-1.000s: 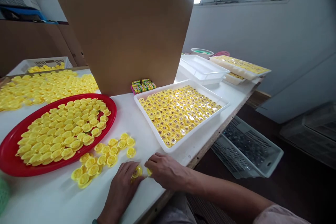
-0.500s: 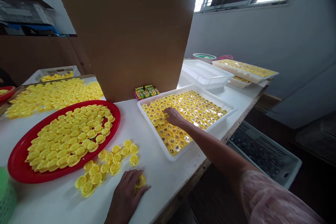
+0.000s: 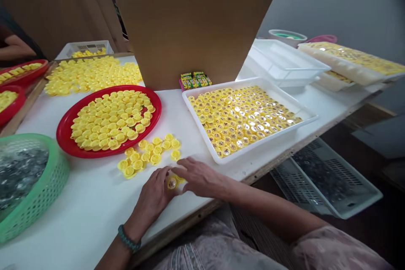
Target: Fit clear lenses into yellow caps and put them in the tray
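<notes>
Near the table's front edge, my left hand (image 3: 155, 190) curls around a small yellow round plastic piece (image 3: 171, 183) with a clear, shiny face and a dark print. My right hand (image 3: 201, 177) meets it from the other side, thumb and fingers bent over a second yellow piece that is mostly hidden. Just beyond my hands lies a loose group of yellow hat-shaped pieces (image 3: 155, 150). To the right, a white tray (image 3: 218, 159) holds rows of pieces with shiny printed faces. A red round tray (image 3: 71, 147) at the left carries many plain yellow pieces.
A green basket (image 3: 52, 185) of clear plastic parts stands at left. Behind are a brown cardboard panel (image 3: 196, 21), small green-yellow packets (image 3: 195, 80) and empty white trays (image 3: 291, 65). Grey crates (image 3: 341, 177) sit below the right table edge. Another person's arm (image 3: 17, 48) shows far left.
My right hand has left the white tray and come back to my left hand by the table's front edge. The view has tilted down and turned left, showing the green basket more fully.
</notes>
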`<state>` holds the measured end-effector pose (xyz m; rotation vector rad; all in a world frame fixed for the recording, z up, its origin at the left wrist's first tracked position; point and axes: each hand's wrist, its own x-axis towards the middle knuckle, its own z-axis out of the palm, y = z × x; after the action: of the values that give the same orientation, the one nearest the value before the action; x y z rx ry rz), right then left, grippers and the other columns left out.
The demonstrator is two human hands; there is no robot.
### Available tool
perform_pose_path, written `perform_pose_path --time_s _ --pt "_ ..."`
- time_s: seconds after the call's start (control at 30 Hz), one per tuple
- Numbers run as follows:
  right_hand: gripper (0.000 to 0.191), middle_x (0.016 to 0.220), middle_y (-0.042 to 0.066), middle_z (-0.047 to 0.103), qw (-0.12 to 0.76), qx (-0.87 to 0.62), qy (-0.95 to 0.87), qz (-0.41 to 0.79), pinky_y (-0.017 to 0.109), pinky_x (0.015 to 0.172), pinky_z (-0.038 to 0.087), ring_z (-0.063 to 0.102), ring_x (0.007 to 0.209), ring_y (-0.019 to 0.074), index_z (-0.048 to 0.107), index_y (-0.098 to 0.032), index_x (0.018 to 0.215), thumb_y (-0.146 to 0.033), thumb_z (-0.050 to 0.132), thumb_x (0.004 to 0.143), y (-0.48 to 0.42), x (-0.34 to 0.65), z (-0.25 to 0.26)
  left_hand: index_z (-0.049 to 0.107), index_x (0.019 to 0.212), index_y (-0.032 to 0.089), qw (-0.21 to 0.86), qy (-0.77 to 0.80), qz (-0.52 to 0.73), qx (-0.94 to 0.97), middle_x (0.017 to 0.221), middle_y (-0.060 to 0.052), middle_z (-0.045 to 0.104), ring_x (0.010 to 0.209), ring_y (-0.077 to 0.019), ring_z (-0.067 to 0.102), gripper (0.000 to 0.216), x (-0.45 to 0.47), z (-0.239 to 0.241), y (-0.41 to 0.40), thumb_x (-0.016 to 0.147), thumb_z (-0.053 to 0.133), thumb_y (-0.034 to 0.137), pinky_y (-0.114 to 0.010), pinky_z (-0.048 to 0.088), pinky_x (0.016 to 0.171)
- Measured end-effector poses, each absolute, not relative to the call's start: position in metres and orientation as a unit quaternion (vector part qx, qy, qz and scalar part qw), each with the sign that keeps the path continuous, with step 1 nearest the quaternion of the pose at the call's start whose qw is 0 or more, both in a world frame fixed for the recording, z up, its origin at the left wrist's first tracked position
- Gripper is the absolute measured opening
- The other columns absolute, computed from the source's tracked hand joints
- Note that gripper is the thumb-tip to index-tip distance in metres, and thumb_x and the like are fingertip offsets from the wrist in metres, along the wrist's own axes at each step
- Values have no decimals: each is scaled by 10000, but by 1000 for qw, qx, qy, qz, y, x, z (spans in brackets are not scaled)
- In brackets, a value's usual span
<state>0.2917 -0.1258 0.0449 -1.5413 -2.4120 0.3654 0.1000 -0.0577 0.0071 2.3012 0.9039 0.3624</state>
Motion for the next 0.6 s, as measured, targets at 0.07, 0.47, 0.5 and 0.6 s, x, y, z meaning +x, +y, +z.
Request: perform_pose_path --time_s 0.07,0.47,0.5,0.6 --pt "503 1058 95 509 105 -526 -838 100 311 756 438 473 972 221 395 -204 1263 -304 614 822 -125 278 34 373 1290 157 366 401 122 831 1053 -95 571 888 -262 575 626 94 4 -60 770 606 415 -400 493 786" --pt "269 858 30 517 77 -513 -853 53 259 520 321 454 762 171 484 -229 1128 -181 471 863 -127 275 28 236 1354 129 656 423 196 593 1024 -100 584 895 -227 598 947 86 -10 -57 621 747 444 -280 519 790" --pt "306 857 30 520 79 -513 -853 60 259 519 317 454 752 172 477 -237 1149 -175 480 850 -127 278 27 275 1336 130 654 417 205 597 1035 -98 582 894 -219 596 901 87 -7 -59 638 739 462 -263 516 787" --pt "331 853 30 524 92 -514 -850 71 265 525 324 453 730 178 469 -269 1165 -179 467 846 -130 284 26 371 1280 145 643 405 226 609 1035 -80 590 860 -197 599 794 89 0 -65 674 711 530 -229 510 766"
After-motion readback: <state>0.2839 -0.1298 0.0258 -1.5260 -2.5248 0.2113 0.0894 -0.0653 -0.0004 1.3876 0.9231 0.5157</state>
